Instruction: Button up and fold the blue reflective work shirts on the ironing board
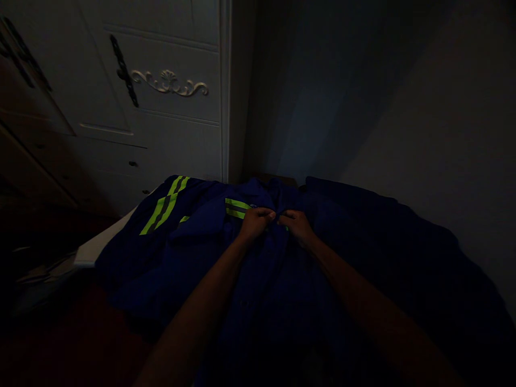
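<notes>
A dark blue work jacket [258, 279] with yellow-green and grey reflective bands lies spread out in front of me. Its front opening runs toward me from the collar. My left hand [257, 221] pinches the cloth at the upper front, beside a reflective band on the chest. Close by on the right, my right hand [297, 226] pinches the opposite edge of the front. The fingertips of both hands nearly meet. Whether a button or other fastener lies between them is too dark to tell. One sleeve with reflective bands [165, 209] stretches to the left.
Behind the jacket stands a white cabinet [177, 140] with dark handles and a carved ornament. A plain wall [403, 123] rises at the back right. The corner of a pale surface [91, 252] shows under the left sleeve. The floor at the lower left is dark reddish.
</notes>
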`<state>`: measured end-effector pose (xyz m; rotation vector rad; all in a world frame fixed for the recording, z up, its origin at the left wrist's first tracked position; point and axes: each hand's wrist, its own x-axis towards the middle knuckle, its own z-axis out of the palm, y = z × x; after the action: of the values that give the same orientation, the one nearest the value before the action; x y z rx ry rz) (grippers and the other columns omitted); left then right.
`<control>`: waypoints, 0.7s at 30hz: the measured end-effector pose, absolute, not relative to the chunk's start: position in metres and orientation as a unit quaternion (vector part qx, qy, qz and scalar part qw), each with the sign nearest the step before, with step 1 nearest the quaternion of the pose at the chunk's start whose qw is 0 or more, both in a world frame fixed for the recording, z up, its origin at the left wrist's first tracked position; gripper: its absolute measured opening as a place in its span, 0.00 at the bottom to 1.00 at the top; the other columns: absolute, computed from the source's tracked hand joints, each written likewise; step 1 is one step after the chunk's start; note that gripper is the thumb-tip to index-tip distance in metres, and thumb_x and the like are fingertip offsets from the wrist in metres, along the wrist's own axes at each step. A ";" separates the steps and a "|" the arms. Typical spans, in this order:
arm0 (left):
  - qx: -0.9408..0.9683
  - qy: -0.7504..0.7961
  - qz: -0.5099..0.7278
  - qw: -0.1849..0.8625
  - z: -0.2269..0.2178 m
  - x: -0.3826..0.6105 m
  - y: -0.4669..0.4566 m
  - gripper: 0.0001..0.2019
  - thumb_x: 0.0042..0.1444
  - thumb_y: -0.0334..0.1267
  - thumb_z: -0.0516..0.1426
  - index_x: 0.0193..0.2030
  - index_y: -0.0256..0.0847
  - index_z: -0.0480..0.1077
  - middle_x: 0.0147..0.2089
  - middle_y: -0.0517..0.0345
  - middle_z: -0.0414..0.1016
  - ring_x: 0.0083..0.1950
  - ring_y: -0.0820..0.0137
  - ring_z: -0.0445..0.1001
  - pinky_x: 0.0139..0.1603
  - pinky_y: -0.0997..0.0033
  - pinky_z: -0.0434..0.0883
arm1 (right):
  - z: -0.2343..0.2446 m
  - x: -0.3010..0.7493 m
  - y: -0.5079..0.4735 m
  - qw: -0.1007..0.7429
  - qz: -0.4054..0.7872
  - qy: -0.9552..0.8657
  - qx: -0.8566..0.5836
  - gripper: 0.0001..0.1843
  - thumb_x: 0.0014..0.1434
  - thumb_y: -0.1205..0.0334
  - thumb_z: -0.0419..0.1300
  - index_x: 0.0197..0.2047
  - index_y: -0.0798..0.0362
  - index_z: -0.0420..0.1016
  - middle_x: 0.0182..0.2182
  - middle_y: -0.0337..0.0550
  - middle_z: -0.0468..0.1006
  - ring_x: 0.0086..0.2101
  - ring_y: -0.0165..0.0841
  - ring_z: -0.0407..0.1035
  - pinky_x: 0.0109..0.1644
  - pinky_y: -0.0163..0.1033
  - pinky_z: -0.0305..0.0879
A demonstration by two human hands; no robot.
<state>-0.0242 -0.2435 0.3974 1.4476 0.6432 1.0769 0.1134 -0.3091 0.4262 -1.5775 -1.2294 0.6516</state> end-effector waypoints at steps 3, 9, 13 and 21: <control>0.595 0.275 0.428 0.622 0.397 -0.027 -0.240 0.08 0.43 0.40 0.62 0.27 0.36 0.77 0.25 0.60 0.75 0.29 0.72 0.70 0.32 0.73 0.65 | 0.432 0.115 -0.311 0.466 0.267 -0.526 -0.660 0.09 0.39 0.57 0.64 0.21 0.54 0.75 0.18 0.34 0.69 0.22 0.26 0.59 0.26 0.33 0.52; 0.512 0.257 0.392 0.720 0.402 -0.032 -0.238 0.06 0.40 0.34 0.63 0.26 0.35 0.75 0.25 0.60 0.73 0.28 0.75 0.68 0.31 0.75 0.64 | 0.447 0.115 -0.321 0.427 0.295 -0.567 -0.640 0.12 0.41 0.54 0.66 0.24 0.55 0.77 0.19 0.34 0.69 0.22 0.26 0.59 0.27 0.33 0.52; 0.500 0.246 0.336 0.760 0.407 -0.036 -0.237 0.03 0.43 0.32 0.61 0.23 0.35 0.72 0.23 0.60 0.69 0.24 0.76 0.65 0.27 0.75 0.62 | 0.450 0.117 -0.324 0.389 0.304 -0.605 -0.625 0.13 0.43 0.53 0.66 0.24 0.55 0.76 0.19 0.34 0.68 0.23 0.26 0.59 0.27 0.33 0.52; 0.505 0.188 0.289 0.791 0.407 -0.042 -0.237 0.07 0.40 0.33 0.63 0.23 0.35 0.68 0.22 0.63 0.63 0.22 0.78 0.63 0.26 0.75 0.62 | 0.422 0.128 -0.307 0.453 0.363 -0.581 -0.571 0.10 0.47 0.54 0.63 0.26 0.53 0.72 0.21 0.33 0.66 0.23 0.26 0.58 0.28 0.33 0.54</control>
<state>-0.0421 -0.2366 0.4073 1.0874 0.4056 0.6227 0.1279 -0.3072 0.4220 -1.4102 -1.4345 0.8958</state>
